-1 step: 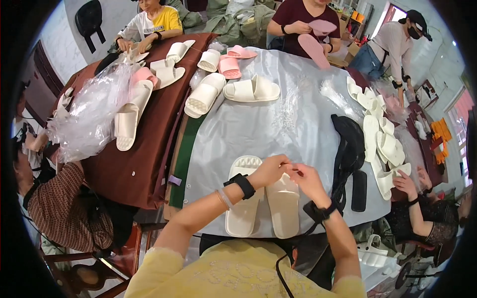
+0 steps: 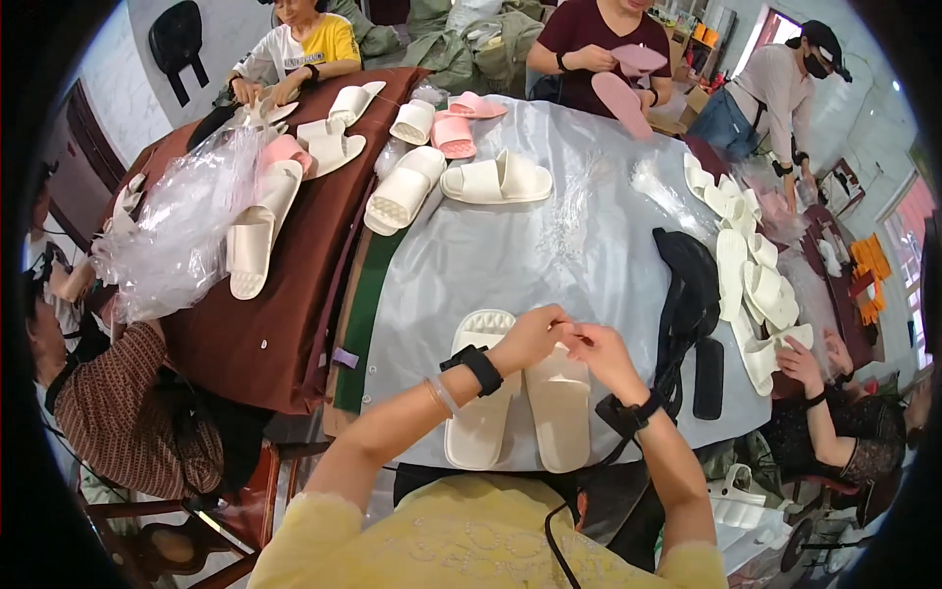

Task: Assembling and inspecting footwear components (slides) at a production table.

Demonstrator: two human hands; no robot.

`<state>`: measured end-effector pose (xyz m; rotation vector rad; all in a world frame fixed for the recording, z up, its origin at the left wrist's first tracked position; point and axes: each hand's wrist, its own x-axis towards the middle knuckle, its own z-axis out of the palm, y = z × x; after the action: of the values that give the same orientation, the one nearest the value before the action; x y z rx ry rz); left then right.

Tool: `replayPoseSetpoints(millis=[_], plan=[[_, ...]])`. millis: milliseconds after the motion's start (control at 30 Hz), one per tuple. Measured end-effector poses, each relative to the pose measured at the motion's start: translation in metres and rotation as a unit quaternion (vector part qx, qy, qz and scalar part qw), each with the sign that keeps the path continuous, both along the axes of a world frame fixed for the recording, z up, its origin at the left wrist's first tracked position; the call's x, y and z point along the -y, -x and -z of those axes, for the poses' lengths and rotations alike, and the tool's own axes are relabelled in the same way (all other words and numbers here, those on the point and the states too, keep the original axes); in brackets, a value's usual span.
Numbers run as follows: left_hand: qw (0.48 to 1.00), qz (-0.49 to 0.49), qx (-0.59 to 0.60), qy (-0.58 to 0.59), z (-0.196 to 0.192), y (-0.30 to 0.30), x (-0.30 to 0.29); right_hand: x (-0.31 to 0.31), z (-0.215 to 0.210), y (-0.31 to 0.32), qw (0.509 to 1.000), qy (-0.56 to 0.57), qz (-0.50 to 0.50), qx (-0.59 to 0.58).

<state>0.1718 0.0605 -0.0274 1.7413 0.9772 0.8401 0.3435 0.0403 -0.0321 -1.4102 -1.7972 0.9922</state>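
For neat work here, the left hand [image 2: 531, 337] was best held steady, fingertips gathered, with the right hand [image 2: 603, 355] moving lightly against it. Both sets of fingers were curled to a pinch, but whether they grasped anything, I could not tell. The left slipper [image 2: 477, 429] lay partly beneath the left wrist; the right slipper [image 2: 559, 422] lay beside it, under the meeting fingertips.

2 wearer's hands [image 2: 533, 335], 2 wht slippers [image 2: 557, 417] below; 2 pink pcs [image 2: 620, 105] held.
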Motion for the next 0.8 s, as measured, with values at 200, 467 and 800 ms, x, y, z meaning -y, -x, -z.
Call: replayPoseSetpoints(millis=[200,467,800], plan=[[0.976,-0.208,-0.005,-0.060,0.012,0.010,0.029,-0.017,0.001,0.027,0.970,0.168,-0.031,-0.171],[0.974,-0.223,0.035,0.031,0.006,0.025,0.139,-0.045,0.008,0.037,0.987,0.081,-0.134,-0.036],[0.793,-0.316,0.338,0.397,0.037,0.049,0.146,-0.057,-0.005,0.069,0.942,0.253,-0.188,-0.120]])
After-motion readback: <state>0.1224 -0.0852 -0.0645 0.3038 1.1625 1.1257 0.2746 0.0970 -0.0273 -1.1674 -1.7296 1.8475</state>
